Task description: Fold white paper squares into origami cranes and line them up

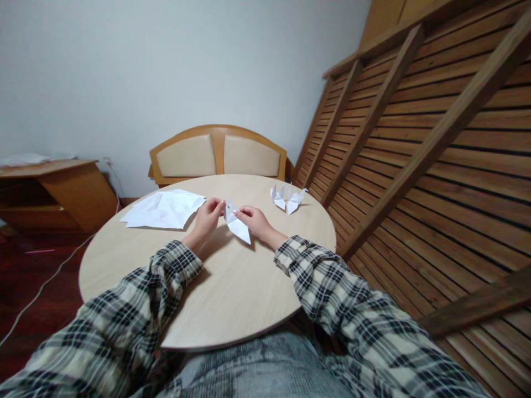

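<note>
"Paper (239,228) is easy to spot. Where is it?"

"It is between the two hands, over the far half of the round table (232,293). It is white and folded, and one sharp end points to the near side."

"What do the fingers do?"

"The left hand (208,214) pinches the top left edge with its thumb and fingers. The right hand (256,221) grips the right side, thumb on top."

"Does the sharp end touch the table?"

"I can't tell."

"What is near the left hand?"

"White sheets (166,209). They lie in a messy pile just beside it, and they look creased."

"And on the other side?"

"Two white folded birds (295,200) stand close to each other, near the far right edge. They are apart from the right hand."

"What is around the table?"

"Behind it is a wooden board (219,149) with two cream parts. Brown slats (398,130) fill the right side. On the left, a white cord (53,276) runs over the dark red floor (45,304)."
</note>
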A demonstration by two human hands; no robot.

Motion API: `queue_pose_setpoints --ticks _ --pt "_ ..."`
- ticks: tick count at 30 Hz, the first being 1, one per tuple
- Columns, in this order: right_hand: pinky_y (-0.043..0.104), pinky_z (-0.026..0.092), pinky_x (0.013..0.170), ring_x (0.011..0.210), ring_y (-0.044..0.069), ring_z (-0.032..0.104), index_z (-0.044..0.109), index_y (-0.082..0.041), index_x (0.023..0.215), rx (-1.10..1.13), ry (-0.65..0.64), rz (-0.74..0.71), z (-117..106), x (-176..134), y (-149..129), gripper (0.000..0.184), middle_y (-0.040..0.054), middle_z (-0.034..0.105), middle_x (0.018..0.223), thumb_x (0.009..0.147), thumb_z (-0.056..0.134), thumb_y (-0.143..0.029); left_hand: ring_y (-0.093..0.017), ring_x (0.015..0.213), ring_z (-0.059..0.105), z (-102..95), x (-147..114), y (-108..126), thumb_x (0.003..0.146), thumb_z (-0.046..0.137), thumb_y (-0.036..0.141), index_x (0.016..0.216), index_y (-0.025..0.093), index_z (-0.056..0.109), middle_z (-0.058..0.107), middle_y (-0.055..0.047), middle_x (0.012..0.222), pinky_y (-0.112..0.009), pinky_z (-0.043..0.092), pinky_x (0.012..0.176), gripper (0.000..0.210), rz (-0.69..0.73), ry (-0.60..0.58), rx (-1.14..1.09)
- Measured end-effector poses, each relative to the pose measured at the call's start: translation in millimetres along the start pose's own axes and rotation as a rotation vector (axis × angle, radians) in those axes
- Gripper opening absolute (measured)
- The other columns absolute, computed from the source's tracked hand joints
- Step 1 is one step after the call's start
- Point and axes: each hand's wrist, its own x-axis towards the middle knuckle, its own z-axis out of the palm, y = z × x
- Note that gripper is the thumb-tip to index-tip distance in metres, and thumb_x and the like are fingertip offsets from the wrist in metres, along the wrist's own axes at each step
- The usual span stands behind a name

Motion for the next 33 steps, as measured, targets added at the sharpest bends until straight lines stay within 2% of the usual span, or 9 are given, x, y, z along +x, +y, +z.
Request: queue_pose_setpoints --ticks 6,11,14,16,19,24,27,33 --pt "0.027 0.042 0.066 0.070 0.013 0.055 0.065 -0.015 0.081 -0.068 -0.047 -0.039 -1.1 1.0 4.0 0.024 0.0019 0.063 0.078 0.077 0.069 -0.039 -0.012 0.063 0.053 1.8 -0.3 3.9 0.090 0.058 0.030 0.076 0.018 0.058 0.056 0.000 0.068 -0.025 0.045 0.060 0.018 -0.043 0.038 -0.067" --pt "0.026 0.041 0.064 0.070 0.013 0.054 0.064 -0.017 0.082 -0.129 0.065 -0.078 -2.6 -0.8 -0.2 0.020 0.0014 0.063 0.078 0.080 0.067 -0.037 -0.013 0.068 0.058 2.6 0.3 4.9 0.094 0.053 0.033 0.086 0.019 0.056 0.060 -0.002 0.082 -0.027 0.049 0.062 0.015 -0.090 0.078 -0.119" --pt "0.026 0.042 0.062 0.066 0.012 0.053 0.062 -0.017 0.081 -0.131 0.136 -0.112 -3.8 -1.5 -4.4 0.020 0.0004 0.061 0.077 0.082 0.066 -0.037 -0.013 0.065 0.057 0.7 0.4 3.6 0.095 0.051 0.036 0.084 0.021 0.052 0.057 -0.001 0.078 -0.027 0.049 0.060 0.019 -0.092 0.125 -0.095" --pt "0.026 0.043 0.060 0.064 0.012 0.053 0.059 -0.018 0.082 -0.121 0.173 -0.117 -4.2 -0.9 -5.5 0.020 0.0000 0.060 0.076 0.082 0.065 -0.038 -0.013 0.059 0.053 -0.5 -0.6 4.1 0.095 0.049 0.040 0.075 0.021 0.050 0.051 0.001 0.068 -0.026 0.046 0.057 0.028 -0.075 0.093 -0.033" --pt "0.026 0.046 0.059 0.067 0.013 0.056 0.058 -0.019 0.087 -0.096 0.216 -0.107 -4.4 1.5 -3.6 0.020 0.0010 0.061 0.081 0.083 0.064 -0.038 -0.013 0.054 0.048 -0.2 -3.7 7.2 0.096 0.045 0.046 0.064 0.020 0.051 0.048 0.001 0.058 -0.026 0.041 0.053 0.041 -0.056 -0.050 0.070" --pt "0.027 0.049 0.062 0.070 0.014 0.057 0.055 -0.020 0.085 -0.081 0.265 -0.111 -4.0 6.3 1.6 0.020 0.0012 0.061 0.081 0.082 0.065 -0.036 -0.015 0.057 0.051 3.9 -9.0 10.1 0.093 0.047 0.050 0.068 0.018 0.058 0.055 -0.001 0.061 -0.028 0.039 0.053 0.042 -0.061 -0.232 0.133" --pt "0.027 0.050 0.062 0.070 0.014 0.058 0.055 -0.020 0.084 -0.037 0.249 -0.094 -3.4 7.0 2.0 0.019 0.0009 0.061 0.080 0.082 0.066 -0.035 -0.016 0.059 0.049 5.1 -9.6 12.1 0.092 0.051 0.047 0.067 0.019 0.057 0.056 -0.001 0.062 -0.028 0.037 0.054 0.038 -0.039 -0.236 0.225" --pt "0.028 0.051 0.064 0.073 0.014 0.058 0.057 -0.020 0.088 -0.026 0.160 -0.078 -1.5 3.3 0.9 0.020 0.0008 0.061 0.083 0.080 0.069 -0.033 -0.016 0.064 0.049 4.0 -7.1 19.5 0.089 0.051 0.031 0.074 0.019 0.056 0.056 0.000 0.068 -0.028 0.037 0.059 0.019 -0.013 -0.121 0.251"
